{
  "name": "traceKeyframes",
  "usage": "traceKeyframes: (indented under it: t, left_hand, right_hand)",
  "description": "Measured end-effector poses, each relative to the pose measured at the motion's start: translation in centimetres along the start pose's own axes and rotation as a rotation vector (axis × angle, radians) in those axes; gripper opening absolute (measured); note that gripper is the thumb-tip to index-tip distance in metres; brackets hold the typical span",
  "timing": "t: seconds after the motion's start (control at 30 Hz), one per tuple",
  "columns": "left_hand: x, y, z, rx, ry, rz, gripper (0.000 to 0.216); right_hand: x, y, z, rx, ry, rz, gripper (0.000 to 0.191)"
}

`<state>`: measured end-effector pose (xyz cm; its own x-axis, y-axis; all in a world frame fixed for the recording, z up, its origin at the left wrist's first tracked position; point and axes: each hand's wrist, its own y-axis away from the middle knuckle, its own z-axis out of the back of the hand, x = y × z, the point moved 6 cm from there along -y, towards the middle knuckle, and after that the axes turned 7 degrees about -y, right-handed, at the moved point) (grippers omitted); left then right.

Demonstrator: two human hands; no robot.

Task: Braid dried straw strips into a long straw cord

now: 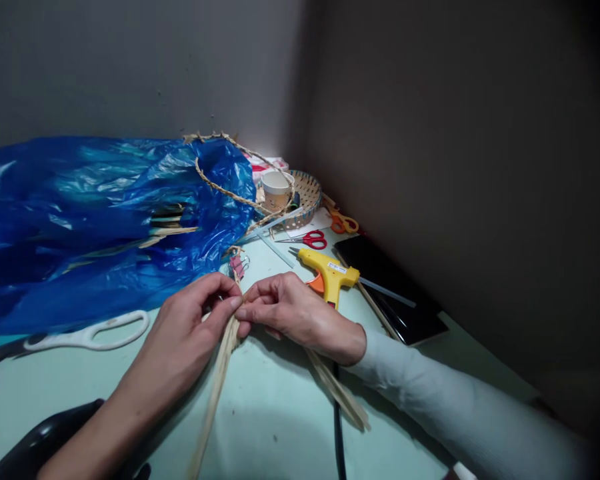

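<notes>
My left hand (187, 327) and my right hand (293, 310) meet at the middle of the pale green table (275, 413), fingers pinched together on thin tan straw strips (220, 377). The strips run from the pinch down toward me, and another bundle (337, 390) slants out under my right wrist. A braided straw cord (225, 190) rises from near my fingers and loops over the blue bag. A pink binder clip (237, 265) sits just beyond my fingertips.
A big blue plastic bag (80, 220) fills the left. White-handled scissors (87, 333) lie before it. A yellow glue gun (330, 273), red scissors (313, 239), orange scissors (345, 222), a woven basket (307, 190) with a paper cup (276, 187) and a dark tablet (390, 287) crowd the right, by the wall.
</notes>
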<state>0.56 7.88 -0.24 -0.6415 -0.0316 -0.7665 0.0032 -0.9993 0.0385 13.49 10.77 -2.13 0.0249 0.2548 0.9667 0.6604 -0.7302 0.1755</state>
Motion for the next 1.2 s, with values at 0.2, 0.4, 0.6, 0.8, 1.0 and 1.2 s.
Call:
traceKeyframes:
  t: [0.2, 0.4, 0.6, 0.8, 1.0, 1.2]
  left_hand:
    - [-0.4, -0.6, -0.2, -0.048, 0.035, -0.037, 0.017]
    - [0.6, -0.8, -0.8, -0.042, 0.279, 0.092, 0.017]
    - [1.5, 0.0, -2.1, 0.072, 0.726, 0.304, 0.035]
    - [2.2, 0.1, -2.1, 0.112, 0.696, 0.246, 0.038]
    - [1.8, -0.3, -1.5, 0.026, 0.462, 0.056, 0.040]
    - [1.0, 0.5, -1.4, -0.004, 0.307, 0.015, 0.036]
  right_hand:
    - [0.2, 0.1, -0.1, -0.012, -0.085, -0.029, 0.025]
    - [-0.2, 0.3, -0.1, -0.022, -0.150, -0.040, 0.016]
    - [0.1, 0.3, -0.1, -0.011, -0.132, 0.014, 0.032]
    - [0.0, 0.2, 0.0, -0.076, -0.097, -0.018, 0.033]
    - [0.1, 0.3, -0.3, -0.071, -0.073, -0.021, 0.029]
    - [0.4, 0.6, 0.0, -0.093, -0.070, -0.023, 0.016]
